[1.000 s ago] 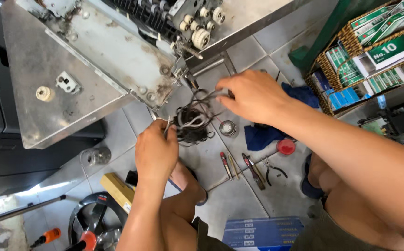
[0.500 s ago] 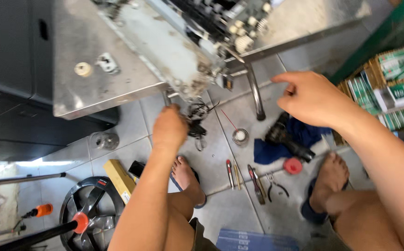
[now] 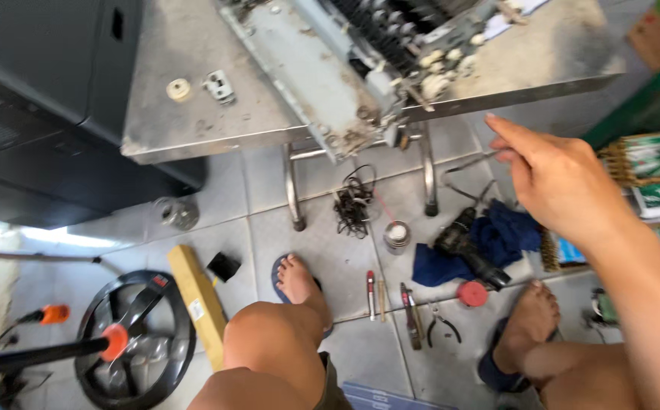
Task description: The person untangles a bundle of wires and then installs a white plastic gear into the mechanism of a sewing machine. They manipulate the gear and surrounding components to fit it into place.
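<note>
Right hand [image 3: 561, 182] open, empty, fingers extended toward dismantled metal assembly [image 3: 375, 61] on steel table [image 3: 193, 114]; assembly lies up-left of hand, long axis diagonal; left hand out of view; wire tangle [image 3: 354, 203] on floor below table

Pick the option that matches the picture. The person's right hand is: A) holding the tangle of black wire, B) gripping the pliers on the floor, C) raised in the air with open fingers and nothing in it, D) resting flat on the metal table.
C: the right hand is up in the air with its fingers open and empty, while the tangle of black wire and the pliers lie on the floor.
</note>
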